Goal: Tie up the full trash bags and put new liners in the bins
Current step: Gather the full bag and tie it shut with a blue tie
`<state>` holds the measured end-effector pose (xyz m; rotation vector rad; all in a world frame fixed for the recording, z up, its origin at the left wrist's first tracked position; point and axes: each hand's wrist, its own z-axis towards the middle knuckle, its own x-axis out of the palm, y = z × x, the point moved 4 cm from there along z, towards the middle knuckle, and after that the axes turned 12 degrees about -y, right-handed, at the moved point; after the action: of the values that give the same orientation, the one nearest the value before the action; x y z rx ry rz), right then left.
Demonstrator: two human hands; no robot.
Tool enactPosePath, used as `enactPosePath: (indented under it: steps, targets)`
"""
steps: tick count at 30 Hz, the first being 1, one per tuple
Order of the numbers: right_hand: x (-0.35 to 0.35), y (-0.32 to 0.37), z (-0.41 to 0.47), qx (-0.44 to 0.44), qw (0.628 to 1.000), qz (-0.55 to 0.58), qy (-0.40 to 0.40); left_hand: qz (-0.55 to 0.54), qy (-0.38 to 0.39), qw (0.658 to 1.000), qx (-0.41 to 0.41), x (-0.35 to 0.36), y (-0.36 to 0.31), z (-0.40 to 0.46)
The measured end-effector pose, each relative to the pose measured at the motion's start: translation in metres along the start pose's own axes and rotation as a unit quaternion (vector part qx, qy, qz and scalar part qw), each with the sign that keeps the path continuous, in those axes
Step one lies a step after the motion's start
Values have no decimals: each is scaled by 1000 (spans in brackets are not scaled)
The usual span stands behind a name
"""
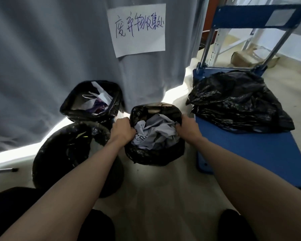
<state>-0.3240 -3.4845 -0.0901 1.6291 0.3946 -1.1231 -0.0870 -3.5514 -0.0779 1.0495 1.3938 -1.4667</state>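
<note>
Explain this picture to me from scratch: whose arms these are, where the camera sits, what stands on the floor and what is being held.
There is no machine here. The two bare arms belong to a person, and the one camera is worn on that person's head, looking forward and down.

The left hand and right hand each grip opposite sides of the rim of a black trash bag that holds crumpled paper.

To the left stand a second lined bin with paper waste inside, and nearer the camera a third black bag.

On the right a blue hand cart carries a heap of black bags. Behind hangs a grey curtain with a handwritten paper sign.
</note>
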Motion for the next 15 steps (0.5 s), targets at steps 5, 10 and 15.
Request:
enactPosePath:
  steps: [5,10,15]
  targets:
    - [-1,-2,-21,-4,1000,-3,5,27,23,999,-1,5,5,-18]
    - [5,-12,-35,-2,1000,-1,1,-2,14,1000,21,16,9,-31]
    - [11,-14,-42,-1,1000,-24,-1,17,17,994,105,16,20,-32]
